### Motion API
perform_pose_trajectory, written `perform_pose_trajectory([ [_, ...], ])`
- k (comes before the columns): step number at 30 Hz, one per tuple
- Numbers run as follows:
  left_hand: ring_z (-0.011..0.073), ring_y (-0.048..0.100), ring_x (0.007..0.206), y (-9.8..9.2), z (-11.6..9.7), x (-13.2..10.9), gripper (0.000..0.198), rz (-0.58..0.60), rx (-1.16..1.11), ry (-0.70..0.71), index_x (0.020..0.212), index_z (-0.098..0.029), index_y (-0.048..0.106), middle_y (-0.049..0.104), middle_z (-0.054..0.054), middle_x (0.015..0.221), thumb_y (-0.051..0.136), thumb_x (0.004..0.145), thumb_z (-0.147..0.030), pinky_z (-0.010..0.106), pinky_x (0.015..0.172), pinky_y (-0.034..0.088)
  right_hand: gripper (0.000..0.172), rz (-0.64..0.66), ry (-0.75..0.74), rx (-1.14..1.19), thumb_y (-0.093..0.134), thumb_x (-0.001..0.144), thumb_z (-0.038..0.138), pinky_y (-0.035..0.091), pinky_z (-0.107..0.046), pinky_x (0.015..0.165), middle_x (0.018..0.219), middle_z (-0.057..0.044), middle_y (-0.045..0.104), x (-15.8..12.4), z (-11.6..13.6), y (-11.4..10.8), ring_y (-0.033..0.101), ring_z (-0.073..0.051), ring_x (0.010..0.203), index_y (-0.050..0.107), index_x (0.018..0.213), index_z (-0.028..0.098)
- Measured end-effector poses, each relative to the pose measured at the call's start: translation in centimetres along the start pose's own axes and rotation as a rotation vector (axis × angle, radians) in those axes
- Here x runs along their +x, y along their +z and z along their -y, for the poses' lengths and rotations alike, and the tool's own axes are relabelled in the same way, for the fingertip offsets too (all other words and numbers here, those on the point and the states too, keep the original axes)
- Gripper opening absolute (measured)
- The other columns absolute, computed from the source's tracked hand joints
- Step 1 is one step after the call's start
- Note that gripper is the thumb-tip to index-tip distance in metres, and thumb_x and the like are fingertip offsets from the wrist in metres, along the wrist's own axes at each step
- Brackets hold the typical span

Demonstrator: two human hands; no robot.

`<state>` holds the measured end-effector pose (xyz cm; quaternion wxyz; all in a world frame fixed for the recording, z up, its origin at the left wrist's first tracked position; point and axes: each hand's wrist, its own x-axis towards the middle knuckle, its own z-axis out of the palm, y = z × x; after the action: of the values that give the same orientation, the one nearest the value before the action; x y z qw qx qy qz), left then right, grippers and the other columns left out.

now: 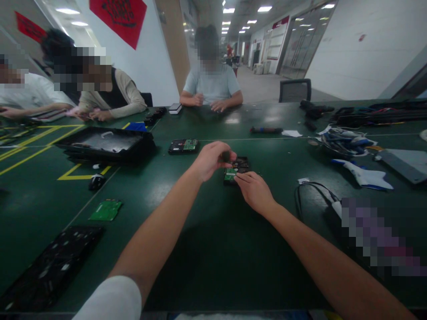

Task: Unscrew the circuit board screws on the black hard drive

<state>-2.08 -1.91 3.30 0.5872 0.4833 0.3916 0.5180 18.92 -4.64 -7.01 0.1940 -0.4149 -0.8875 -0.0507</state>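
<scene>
In front of me a black hard drive lies on the green table, its green circuit board facing up. Above its far left part is my left hand, fingers curled round a dark round-ended handle; the tool's lower end is hidden. At the drive's near right side, my right hand has its fingers pressed together against the board and edge. What its fingertips pinch, beyond the drive, is too small to see. A second hard drive with a green board rests to the left.
Black trays and a loose green board lie left, with black drives at near left. On the right are a cable bundle, a metal case and a corded thing. A dark rod-shaped tool lies beyond. Co-workers sit opposite.
</scene>
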Motion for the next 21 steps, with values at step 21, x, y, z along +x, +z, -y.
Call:
perform_pose_trajectory([
  [21, 0.0178, 0.067, 0.087, 0.6, -0.1, 0.0, 0.019, -0.098, 0.006, 0.074, 0.087, -0.019, 0.068, 0.073, 0.007, 0.097, 0.072, 0.08, -0.035, 0.024, 0.06, 0.057, 0.038, 0.0, -0.006, 0.028, 0.052, 0.108, 0.016, 0.052, -0.048, 0.103, 0.144, -0.011, 0.072, -0.1, 0.0, -0.2, 0.063, -0.028, 0.119, 0.075, 0.138, 0.021],
])
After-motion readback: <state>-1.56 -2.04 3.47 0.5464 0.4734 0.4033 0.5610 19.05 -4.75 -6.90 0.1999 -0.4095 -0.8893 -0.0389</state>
